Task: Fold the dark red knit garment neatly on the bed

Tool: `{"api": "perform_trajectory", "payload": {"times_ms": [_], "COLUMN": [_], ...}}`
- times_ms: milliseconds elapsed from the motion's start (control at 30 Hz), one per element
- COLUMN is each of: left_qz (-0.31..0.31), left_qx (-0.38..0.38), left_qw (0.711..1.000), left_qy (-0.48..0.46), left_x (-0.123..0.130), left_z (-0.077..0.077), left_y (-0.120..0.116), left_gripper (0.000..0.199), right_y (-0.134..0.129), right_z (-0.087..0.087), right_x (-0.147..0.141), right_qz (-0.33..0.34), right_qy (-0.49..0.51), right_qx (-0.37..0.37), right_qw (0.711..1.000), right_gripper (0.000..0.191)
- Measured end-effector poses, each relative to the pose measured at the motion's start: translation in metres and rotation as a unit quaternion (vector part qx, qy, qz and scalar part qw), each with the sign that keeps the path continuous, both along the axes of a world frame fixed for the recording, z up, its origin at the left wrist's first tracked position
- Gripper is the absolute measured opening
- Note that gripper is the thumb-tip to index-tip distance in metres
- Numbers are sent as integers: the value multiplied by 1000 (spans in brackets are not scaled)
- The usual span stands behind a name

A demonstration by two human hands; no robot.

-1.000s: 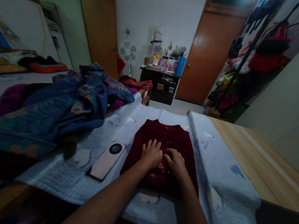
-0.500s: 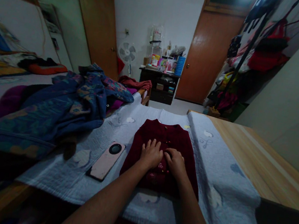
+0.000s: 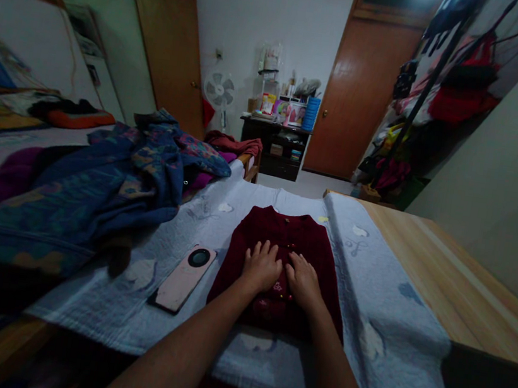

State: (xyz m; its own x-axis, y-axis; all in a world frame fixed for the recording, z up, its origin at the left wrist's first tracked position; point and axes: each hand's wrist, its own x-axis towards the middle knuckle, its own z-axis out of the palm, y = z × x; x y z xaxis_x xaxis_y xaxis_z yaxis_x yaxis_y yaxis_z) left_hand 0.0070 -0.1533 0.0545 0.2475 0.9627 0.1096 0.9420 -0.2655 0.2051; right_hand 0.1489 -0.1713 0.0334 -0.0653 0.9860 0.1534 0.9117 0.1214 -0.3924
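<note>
A dark red buttoned cardigan (image 3: 247, 234), folded into a compact shape, lies on a pale blue quilted cloth (image 3: 397, 301). Resting flat on its front, my left hand (image 3: 261, 267) has its fingers spread. My right hand (image 3: 304, 279) lies on the cardigan just to the right, palm down with the fingers stretched out. Small shiny buttons and a little embroidered motif show between the hands. Left of the cardigan, a pink phone (image 3: 183, 278) with a round dark camera ring lies face down on the cloth.
Blue floral clothing (image 3: 110, 200) is heaped on the left. A bare wooden board (image 3: 445, 263) runs along the right. Behind stand a white fan (image 3: 220, 90), a dark cabinet (image 3: 267, 163) with clutter on top, and a brown door (image 3: 364, 100). Bags (image 3: 464, 106) hang at the right.
The fingers of my right hand have straightened from a more bent pose. My left hand stays spread in the same place on the cardigan.
</note>
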Motion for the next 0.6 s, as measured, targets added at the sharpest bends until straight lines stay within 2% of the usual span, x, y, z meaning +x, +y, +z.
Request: {"api": "perform_trajectory", "payload": {"times_ms": [467,600], "left_qz": [3,2], "left_qx": [-9,2], "left_qw": [1000,1000], "left_qy": [-4,-6], "left_x": [0,-1], "left_z": [-2,-3], "left_y": [3,2], "left_gripper": [52,52], "right_y": [8,7], "right_z": [11,9], "right_x": [1,-1], "right_qz": [-12,-26], "right_qy": [-50,-53], "right_qx": [-29,-5], "right_qw": [998,998], "right_gripper": [48,47]}}
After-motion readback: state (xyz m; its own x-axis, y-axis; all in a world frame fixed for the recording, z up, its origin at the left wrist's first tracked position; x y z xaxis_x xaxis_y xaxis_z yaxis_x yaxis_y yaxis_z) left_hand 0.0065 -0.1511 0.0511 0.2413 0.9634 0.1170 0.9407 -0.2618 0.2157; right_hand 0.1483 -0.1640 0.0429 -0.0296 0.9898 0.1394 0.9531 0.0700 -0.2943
